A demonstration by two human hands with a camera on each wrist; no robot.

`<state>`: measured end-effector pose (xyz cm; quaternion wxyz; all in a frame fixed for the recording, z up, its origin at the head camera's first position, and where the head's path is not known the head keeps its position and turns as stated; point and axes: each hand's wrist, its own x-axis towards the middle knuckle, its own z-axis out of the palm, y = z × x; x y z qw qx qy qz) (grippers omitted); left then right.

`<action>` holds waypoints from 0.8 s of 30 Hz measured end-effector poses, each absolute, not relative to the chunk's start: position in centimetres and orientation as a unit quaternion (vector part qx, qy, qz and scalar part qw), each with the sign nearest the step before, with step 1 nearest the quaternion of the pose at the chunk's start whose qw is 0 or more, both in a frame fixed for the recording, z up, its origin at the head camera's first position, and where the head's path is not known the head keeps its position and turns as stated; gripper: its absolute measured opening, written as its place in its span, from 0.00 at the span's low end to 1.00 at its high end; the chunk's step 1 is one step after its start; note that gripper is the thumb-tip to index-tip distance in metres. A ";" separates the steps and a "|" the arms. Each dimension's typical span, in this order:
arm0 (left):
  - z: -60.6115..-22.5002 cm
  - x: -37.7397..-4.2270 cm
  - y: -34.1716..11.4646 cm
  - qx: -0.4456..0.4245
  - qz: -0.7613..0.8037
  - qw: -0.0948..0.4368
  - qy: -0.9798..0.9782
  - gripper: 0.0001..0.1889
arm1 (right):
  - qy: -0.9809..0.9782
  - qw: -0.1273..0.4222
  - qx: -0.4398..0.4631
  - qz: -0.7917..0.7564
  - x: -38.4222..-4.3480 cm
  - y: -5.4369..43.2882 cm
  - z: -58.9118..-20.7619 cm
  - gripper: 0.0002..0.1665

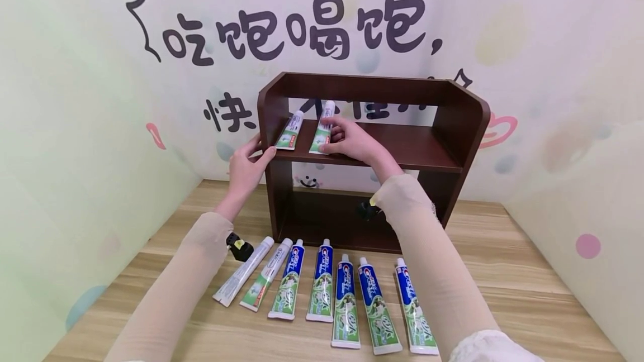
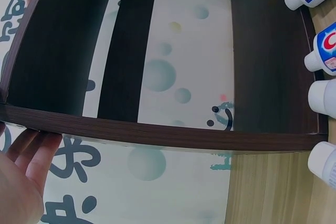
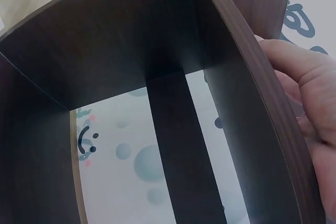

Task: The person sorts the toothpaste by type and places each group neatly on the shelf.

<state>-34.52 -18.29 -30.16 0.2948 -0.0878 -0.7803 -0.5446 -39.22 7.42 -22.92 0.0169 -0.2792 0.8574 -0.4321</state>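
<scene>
White-and-green toothpaste tube [image 1: 318, 139] lying on the upper board [image 1: 417, 147] of a dark brown shelf unit [image 1: 369, 87], cap pointing to the back, flat end sitting near the front edge. Cannot tell whether it is lying flat or leaning. Right hand [image 1: 354, 141] holding it from its right side, thumb and bent fingers closing about the tube, little gap remaining. A matching tube [image 1: 289, 132] is resting to its left, near the side panel [image 1: 274, 183], the two standing apart.

Left hand [image 1: 245, 171] touching that side panel: fingers lying nearly straight along the outer face, thumb reaching the front edge, no tube in its grasp.

Before the unit, on the wood-grain table [image 1: 528, 278], a loose row is spreading: a pale tube [image 1: 244, 271], a green-ended tube [image 1: 267, 275], then five blue-and-green tubes [image 1: 346, 303], the rightmost partly hiding behind the right sleeve [image 1: 427, 250]. Behind everything, a patterned backdrop [image 1: 508, 32] is showing large black characters.
</scene>
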 end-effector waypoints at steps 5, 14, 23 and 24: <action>-30.2 -34.5 -18.3 -0.090 -0.545 0.293 -0.780 0.27 | 0.869 0.011 -0.281 -0.407 -39.3 7.4 -22.9 0.41; -30.3 -34.6 -18.4 -0.091 -0.546 0.294 -0.780 0.27 | 0.887 0.007 -0.272 -0.372 -39.4 7.4 -22.7 0.41; -30.2 -34.5 -18.4 -0.092 -0.543 0.293 -0.782 0.27 | 0.891 0.003 -0.269 -0.365 -39.4 7.5 -22.7 0.38; -30.2 -34.6 -18.3 -0.092 -0.544 0.293 -0.781 0.27 | 0.891 0.003 -0.269 -0.365 -39.4 7.6 -22.7 0.38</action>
